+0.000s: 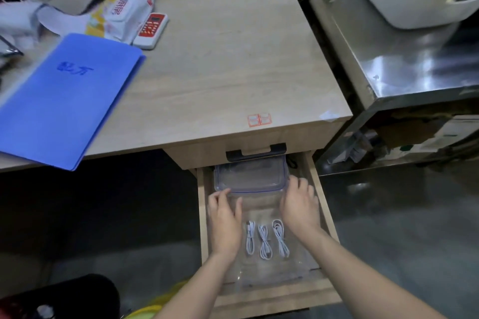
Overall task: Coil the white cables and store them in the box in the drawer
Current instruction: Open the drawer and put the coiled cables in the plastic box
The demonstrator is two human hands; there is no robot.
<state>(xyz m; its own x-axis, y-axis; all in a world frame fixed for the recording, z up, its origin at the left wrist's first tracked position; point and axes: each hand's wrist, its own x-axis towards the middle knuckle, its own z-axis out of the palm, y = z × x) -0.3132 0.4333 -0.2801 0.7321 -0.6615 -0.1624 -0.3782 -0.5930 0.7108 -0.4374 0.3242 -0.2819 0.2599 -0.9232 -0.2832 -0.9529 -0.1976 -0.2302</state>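
Three white cables (264, 239), each gathered into a slim elongated bundle, lie side by side between the two hands on the floor of a clear plastic box (269, 270) that sits in the open drawer (203, 230) under the desk (233, 59). So the coiling and the putting-in look done; what seems left is closing the box and pushing the drawer in. The left hand (224, 220) lies along the box's left side, its fingertips reaching the near edge of a clear lid with a blue seal line (250, 176) that lies just beyond both hands, toward the back of the drawer. The right hand (299, 204) rests at the lid's right corner with fingers bent over its edge; whether either hand truly grips the lid or only touches it I cannot tell. The cables look thin and limp, loosely looped rather than tied, with small plugs at their far ends; they lie close together but apart from each hand.
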